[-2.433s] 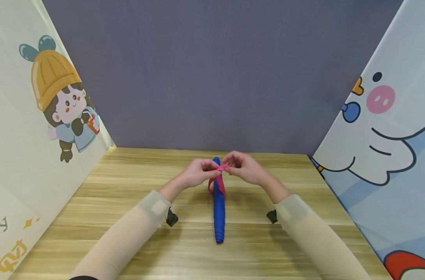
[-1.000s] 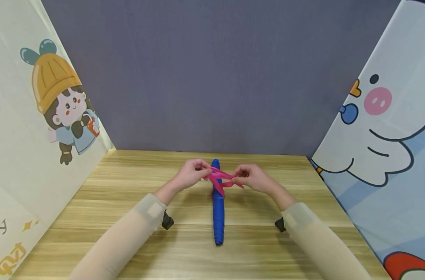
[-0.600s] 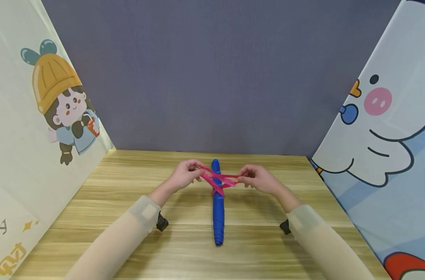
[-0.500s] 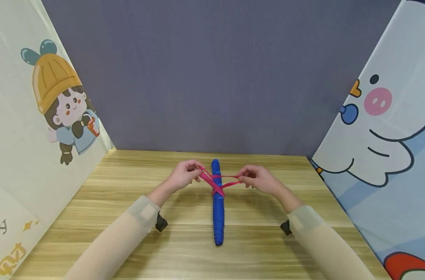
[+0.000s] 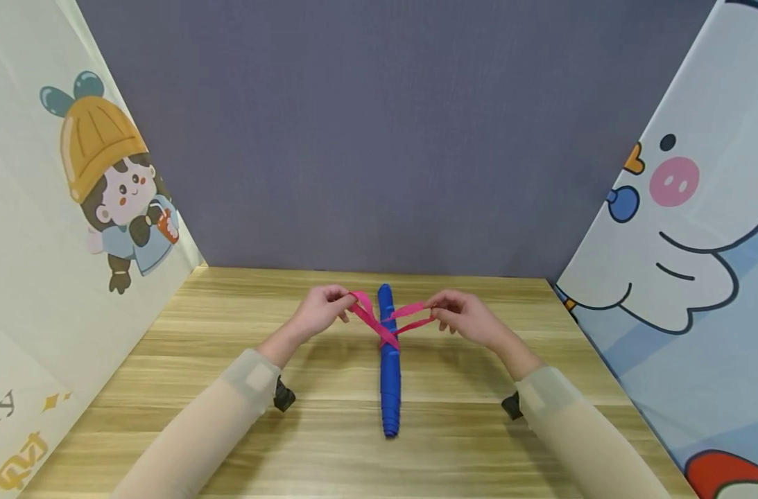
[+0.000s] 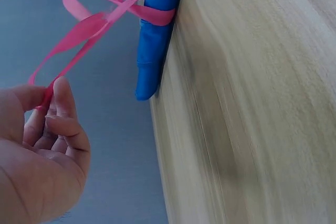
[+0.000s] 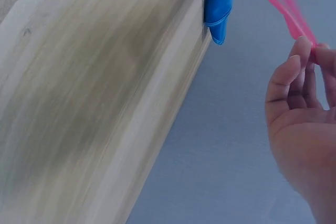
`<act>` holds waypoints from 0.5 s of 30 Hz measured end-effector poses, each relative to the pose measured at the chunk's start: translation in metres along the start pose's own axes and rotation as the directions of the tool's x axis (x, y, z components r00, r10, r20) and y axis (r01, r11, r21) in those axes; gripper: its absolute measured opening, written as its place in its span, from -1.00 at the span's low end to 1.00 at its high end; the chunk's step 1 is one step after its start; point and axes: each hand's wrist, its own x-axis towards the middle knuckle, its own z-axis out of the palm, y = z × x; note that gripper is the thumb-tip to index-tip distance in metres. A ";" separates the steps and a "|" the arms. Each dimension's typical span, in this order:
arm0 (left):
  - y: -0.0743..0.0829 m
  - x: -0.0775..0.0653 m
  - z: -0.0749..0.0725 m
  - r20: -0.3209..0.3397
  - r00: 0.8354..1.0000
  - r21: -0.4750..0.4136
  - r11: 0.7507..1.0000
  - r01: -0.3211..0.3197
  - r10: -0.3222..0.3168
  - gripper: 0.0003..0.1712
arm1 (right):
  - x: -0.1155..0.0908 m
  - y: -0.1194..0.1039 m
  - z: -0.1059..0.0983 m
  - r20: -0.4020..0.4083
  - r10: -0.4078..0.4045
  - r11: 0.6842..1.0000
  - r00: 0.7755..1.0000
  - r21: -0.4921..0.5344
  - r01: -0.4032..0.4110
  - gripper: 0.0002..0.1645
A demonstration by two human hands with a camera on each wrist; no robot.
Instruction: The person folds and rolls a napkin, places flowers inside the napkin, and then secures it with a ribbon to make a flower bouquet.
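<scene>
A long, narrow blue roll (image 5: 390, 391) lies lengthwise on the table, with a pink ribbon (image 5: 383, 333) tied round its upper part. My left hand (image 5: 321, 310) pinches one looped end of the ribbon between thumb and fingertips, left of the roll. On the other side, my right hand (image 5: 464, 317) pinches a second looped end. Both ends stretch up and outward from a crossing over the roll. In the left wrist view, the ribbon (image 6: 89, 29) twists between the hands, close to the blue roll (image 6: 152, 51). Thumb and finger of the right hand (image 7: 304, 114) meet on the ribbon.
The wood-grained table (image 5: 229, 388) ends at a grey back panel (image 5: 379, 138). Cartoon-printed panels, one on the left (image 5: 23, 229) and one on the right (image 5: 678, 277), close in the sides. A small black device (image 5: 283, 395) sits at the left wrist.
The hands began close together over the roll and have drawn apart to either side, pulling the pink ribbon into two loops. Most recently the right-hand strands have spread and risen slightly. The roll stays put.
</scene>
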 end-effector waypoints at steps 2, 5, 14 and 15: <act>0.000 0.000 -0.001 0.000 1.000 -0.010 1.000 -0.004 0.004 -0.74 | 0.000 -0.002 -0.001 -0.004 0.000 1.000 1.000 0.003 0.000 -0.72; -0.001 0.000 -0.002 0.006 1.000 -0.041 0.999 -0.006 0.006 -0.72 | 0.001 -0.005 -0.003 -0.016 0.027 1.000 1.000 0.005 -0.027 -0.71; -0.001 -0.001 -0.005 0.025 0.999 -0.026 0.999 0.033 -0.032 -0.71 | 0.006 -0.019 -0.002 -0.106 0.051 0.998 0.993 0.025 -0.049 -0.73; -0.001 -0.001 -0.005 0.027 0.999 -0.014 0.999 0.037 -0.037 -0.71 | 0.006 -0.021 -0.001 -0.114 0.044 0.999 0.992 0.025 -0.041 -0.74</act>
